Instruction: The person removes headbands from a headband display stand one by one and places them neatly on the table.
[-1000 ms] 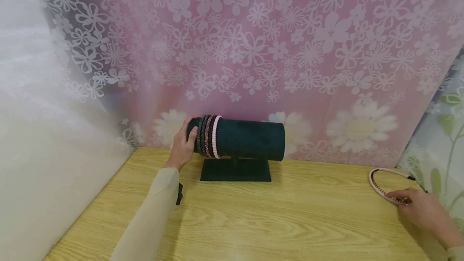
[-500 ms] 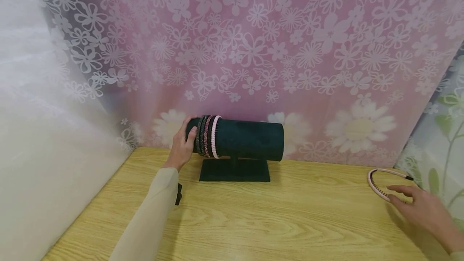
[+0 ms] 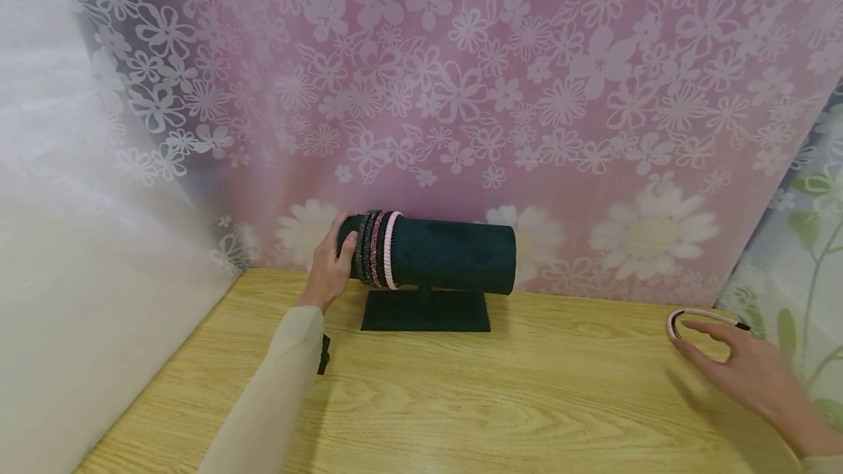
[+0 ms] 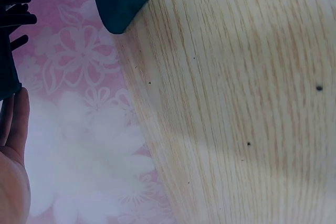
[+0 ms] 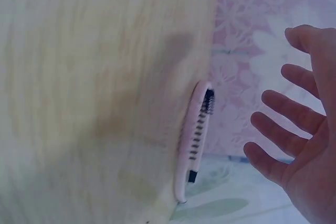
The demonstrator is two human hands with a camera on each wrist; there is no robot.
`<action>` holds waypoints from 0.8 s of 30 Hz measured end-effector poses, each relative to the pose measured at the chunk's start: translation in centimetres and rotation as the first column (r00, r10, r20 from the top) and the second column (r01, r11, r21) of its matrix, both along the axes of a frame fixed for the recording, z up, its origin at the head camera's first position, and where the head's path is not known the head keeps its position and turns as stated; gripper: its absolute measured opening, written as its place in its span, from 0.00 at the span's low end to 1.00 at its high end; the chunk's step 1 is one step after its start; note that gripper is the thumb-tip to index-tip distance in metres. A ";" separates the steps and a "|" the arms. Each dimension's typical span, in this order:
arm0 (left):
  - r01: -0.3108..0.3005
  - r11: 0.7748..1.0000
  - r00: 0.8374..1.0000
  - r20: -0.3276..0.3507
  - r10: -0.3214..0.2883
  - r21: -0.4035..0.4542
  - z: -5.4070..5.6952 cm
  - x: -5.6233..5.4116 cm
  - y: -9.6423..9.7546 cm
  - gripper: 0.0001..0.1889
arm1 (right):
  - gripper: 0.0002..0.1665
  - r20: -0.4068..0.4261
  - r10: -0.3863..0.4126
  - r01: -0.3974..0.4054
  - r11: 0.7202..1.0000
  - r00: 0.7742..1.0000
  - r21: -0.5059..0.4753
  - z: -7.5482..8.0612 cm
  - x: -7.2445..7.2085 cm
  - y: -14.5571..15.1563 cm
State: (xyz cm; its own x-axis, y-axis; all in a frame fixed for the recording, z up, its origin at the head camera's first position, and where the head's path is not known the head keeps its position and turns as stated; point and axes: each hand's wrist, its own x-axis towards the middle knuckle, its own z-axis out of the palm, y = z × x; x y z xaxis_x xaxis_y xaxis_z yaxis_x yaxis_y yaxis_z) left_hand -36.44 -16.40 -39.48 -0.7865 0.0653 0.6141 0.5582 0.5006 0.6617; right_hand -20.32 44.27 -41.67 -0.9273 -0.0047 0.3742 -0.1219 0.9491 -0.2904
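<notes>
A dark green headband display stand (image 3: 454, 254) has a padded roll on a post over a flat base (image 3: 424, 313). Around the roll's left part sit several headbands, dark, glittery red and a pale pink one (image 3: 388, 251) outermost. My left hand (image 3: 329, 262) grips the roll's left end, thumb in front. In the left wrist view, fingertips touch the roll's edge below dark headband tips (image 4: 18, 19). Another pink headband (image 3: 672, 324), toothed inside with black tips, lies at the table's right back. My right hand (image 3: 751, 371) hovers by it, thumb and fingers apart, holding nothing.
The wood-grain table (image 3: 527, 386) meets a pink floral curtain (image 3: 461, 93) behind it. A white sheet (image 3: 99, 276) hangs along the left, and leaf-patterned cloth (image 3: 817, 276) along the right. A small dark object (image 3: 324, 354) shows beside the left sleeve.
The right hand has let go of the pink headband at the right and moved slightly left and up over it, fingers parted. The left hand and the stand have stayed in place.
</notes>
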 end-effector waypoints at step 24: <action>-0.006 1.000 1.000 -0.019 0.005 -0.004 -0.4 -0.5 -0.1 0.27 | 0.39 -0.178 0.184 -0.198 0.978 0.967 -0.060 2.7 -0.5 -7.3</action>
State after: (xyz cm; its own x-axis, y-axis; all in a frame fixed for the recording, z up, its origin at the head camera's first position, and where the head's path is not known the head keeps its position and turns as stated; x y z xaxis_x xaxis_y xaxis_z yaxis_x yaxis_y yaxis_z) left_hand -36.91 -16.51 -39.84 -0.7748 0.0634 0.6290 0.5681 0.5063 0.6488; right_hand -20.78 36.94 -38.98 -0.8343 -0.1408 0.5331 -0.3530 0.8791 -0.3202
